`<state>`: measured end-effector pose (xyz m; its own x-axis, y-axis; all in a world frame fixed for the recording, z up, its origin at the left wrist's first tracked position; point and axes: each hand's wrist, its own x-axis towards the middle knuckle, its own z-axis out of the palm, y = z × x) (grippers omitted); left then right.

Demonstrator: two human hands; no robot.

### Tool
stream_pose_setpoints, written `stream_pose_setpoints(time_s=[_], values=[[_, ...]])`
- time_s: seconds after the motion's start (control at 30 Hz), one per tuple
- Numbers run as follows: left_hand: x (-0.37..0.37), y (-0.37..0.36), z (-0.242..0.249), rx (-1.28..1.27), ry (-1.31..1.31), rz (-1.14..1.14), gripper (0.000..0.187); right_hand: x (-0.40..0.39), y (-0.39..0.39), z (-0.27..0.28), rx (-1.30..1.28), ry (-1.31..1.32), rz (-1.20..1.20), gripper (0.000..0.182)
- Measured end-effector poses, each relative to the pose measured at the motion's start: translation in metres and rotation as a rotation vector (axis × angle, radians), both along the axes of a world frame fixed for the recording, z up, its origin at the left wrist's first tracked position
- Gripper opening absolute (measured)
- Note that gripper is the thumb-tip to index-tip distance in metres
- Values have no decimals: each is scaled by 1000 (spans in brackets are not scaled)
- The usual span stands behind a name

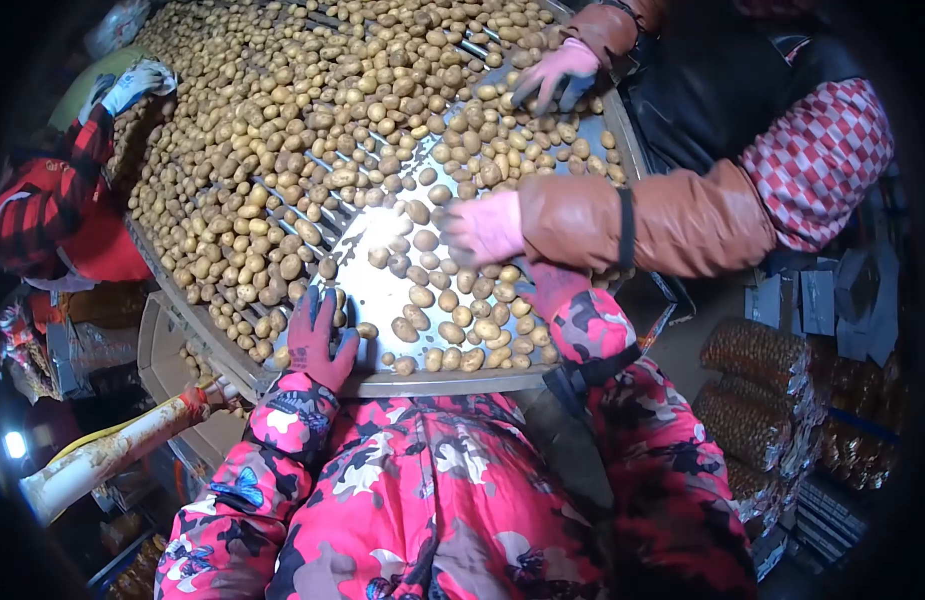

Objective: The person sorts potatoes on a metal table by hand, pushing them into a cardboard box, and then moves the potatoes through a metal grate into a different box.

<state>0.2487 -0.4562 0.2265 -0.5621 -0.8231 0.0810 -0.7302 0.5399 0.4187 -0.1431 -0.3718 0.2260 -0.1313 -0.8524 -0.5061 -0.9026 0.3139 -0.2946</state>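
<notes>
My left hand (320,338), in a pink glove with dark fingertips, lies at the near edge of the sorting table with its fingers spread. It holds nothing, and a few potatoes (366,330) lie beside its fingers. My right hand (554,288), also in a pink glove, is over the right side of the table next to a group of potatoes (487,328). A co-worker's brown sleeve partly covers that hand, so its grip does not show clearly. Between my hands the bare metal surface (367,275) shows among scattered potatoes.
Potatoes heap over the far and left table, around metal bars (327,215). From the right, a co-worker's gloved hands (487,228) reach over the table; another person's glove (139,85) is at the left edge. Filled net bags (747,400) stack at right; a pipe (117,450) is lower left.
</notes>
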Motion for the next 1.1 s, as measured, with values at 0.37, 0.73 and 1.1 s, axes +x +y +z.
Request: stream_pose_setpoints(time_s=[0.37,0.73,1.1], values=[[-37,-1,28,148,104,-178,66,26,5,30,289,31,-23,62],[-66,6,31,333,106,-261,62,53,14,-29,108,261,8,55],[-111,21,18,1359,623,-27,57,48,2,-4,-229,-161,-414,57]])
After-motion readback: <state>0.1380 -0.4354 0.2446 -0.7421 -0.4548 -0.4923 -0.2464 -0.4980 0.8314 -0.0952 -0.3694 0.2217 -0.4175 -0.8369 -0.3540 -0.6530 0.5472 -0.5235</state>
